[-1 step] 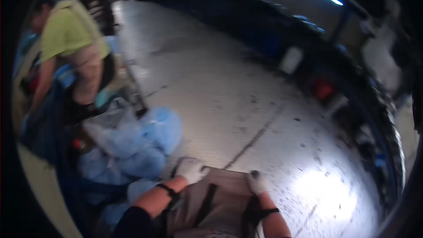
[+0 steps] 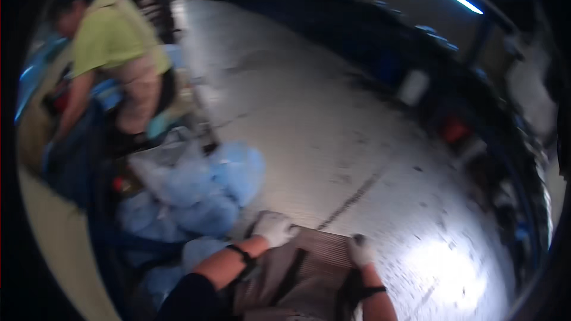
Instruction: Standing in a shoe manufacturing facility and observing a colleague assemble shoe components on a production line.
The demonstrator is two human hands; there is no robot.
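Note:
Both my hands wear whitish gloves, with dark bands around the wrists. My left hand point(image 2: 275, 230) is closed on the upper left corner of a piece of brown ribbed cloth point(image 2: 324, 255). My right hand point(image 2: 361, 251) grips its upper right edge, dark at the fingertips. Between the hands the cloth's top edge runs fairly straight, and the rest hangs down toward my body. A dark strip crosses it at a slant. Whether it is an apron or a bag I cannot tell.
Bluish plastic bags point(image 2: 205, 202) are heaped at left, beside a dark blue frame. A person in a yellow-green shirt point(image 2: 116, 35) bends over there. Pale floor point(image 2: 285, 101) stretches ahead. Along the right stand a white container point(image 2: 413, 87) and a red object point(image 2: 455, 129).
The whole view has swung slightly, so the surroundings and my hands sit further right in the picture. My grip on the cloth looks the same.

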